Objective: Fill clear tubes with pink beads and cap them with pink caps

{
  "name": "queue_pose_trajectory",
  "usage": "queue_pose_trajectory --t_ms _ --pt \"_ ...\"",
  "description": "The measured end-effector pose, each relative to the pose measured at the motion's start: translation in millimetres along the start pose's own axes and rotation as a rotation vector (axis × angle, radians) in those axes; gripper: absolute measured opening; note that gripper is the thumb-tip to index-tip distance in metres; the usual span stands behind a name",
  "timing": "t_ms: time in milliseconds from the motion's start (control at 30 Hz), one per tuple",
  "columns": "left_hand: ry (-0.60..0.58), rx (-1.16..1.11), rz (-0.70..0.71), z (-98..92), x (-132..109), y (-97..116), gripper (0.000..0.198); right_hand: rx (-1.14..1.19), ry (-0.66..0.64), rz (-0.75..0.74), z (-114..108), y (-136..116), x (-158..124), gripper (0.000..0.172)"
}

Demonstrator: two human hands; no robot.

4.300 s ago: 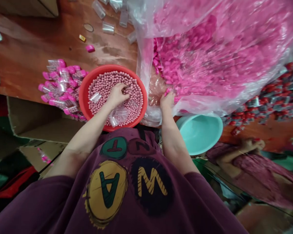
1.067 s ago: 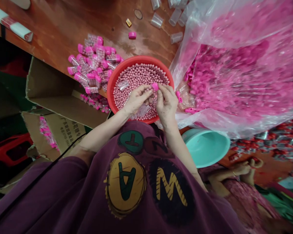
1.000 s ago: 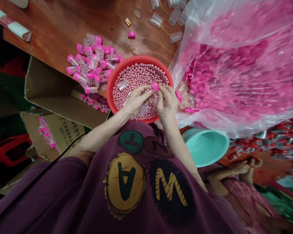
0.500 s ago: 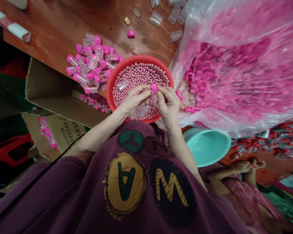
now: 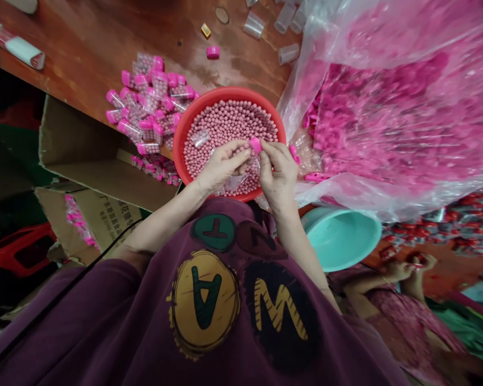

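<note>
Over a red basin [image 5: 178, 140] of pink candy balls [image 5: 229, 120], my two hands meet. My left hand [image 5: 223, 167] is closed around a small clear tube, mostly hidden by its fingers, with pink balls showing near the fingertips. At the tube's end sits a bright pink cap [image 5: 255, 145], pinched by the thumb and fingers of my right hand [image 5: 279, 169]. How firmly the cap is seated I cannot tell. Inside the basin, a clear tube [image 5: 200, 138] lies on the balls at the left, and clear plastic [image 5: 232, 184] shows below my hands.
Filled, pink-capped tubes [image 5: 148, 102] are heaped left of the basin, above an open cardboard box [image 5: 76, 155]. A plastic bag of pink parts [image 5: 386, 128] spreads rightward. Several clear tubes [image 5: 254, 25] lie behind. A turquoise bowl [image 5: 342, 241] stands near another person's hands [image 5: 412, 266].
My hands keep their grip on the tube and cap, almost unmoved. The view has shifted slightly, and the other person's hands have risen a little.
</note>
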State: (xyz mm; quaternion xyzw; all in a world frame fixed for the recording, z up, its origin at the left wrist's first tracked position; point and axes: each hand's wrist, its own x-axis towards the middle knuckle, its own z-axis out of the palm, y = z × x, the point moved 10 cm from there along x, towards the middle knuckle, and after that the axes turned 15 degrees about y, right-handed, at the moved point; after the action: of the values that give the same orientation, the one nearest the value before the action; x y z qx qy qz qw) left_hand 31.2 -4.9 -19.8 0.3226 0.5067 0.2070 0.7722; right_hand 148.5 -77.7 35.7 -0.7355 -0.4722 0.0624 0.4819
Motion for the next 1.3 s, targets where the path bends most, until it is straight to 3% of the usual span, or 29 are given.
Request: queue_pose_trajectory --t_ms 100,167,333,567,700,900,1167,1300 --pt "-0.013 0.113 0.166 -1.5 3.5 14.7 0.015 -0.023 0.028 0.048 0.9 3.0 -2.5 0.039" --pt "-0.008 0.14 0.205 -4.5 5.0 18.2 0.018 -0.034 0.025 0.059 3.0 3.1 -3.8 0.039" --pt "-0.104 0.056 0.036 -3.2 2.2 1.3 0.024 -0.051 0.024 0.071 -0.9 1.9 -1.0 0.037" --pt "-0.095 -0.043 -0.044 0.9 -1.3 -7.3 0.028 -0.086 0.032 0.02 -9.5 -13.0 -3.2 0.04" --pt "-0.051 -0.045 -0.039 2.9 -3.5 -7.9 0.019 -0.099 0.022 0.039 -12.9 -10.5 -2.1 0.042" --pt "-0.092 -0.058 -0.014 9.6 -5.5 -1.5 0.027 0.004 0.051 0.056 -22.6 -12.6 3.7 0.039" --pt "-0.089 -0.084 -0.072 2.3 -2.4 -5.1 0.029 -0.074 0.147 0.014 -35.6 -25.3 0.6 0.038" --pt "-0.13 -0.026 0.025 5.0 0.9 -5.4 0.037 -0.069 0.091 0.008 -29.9 -27.2 -2.1 0.037"
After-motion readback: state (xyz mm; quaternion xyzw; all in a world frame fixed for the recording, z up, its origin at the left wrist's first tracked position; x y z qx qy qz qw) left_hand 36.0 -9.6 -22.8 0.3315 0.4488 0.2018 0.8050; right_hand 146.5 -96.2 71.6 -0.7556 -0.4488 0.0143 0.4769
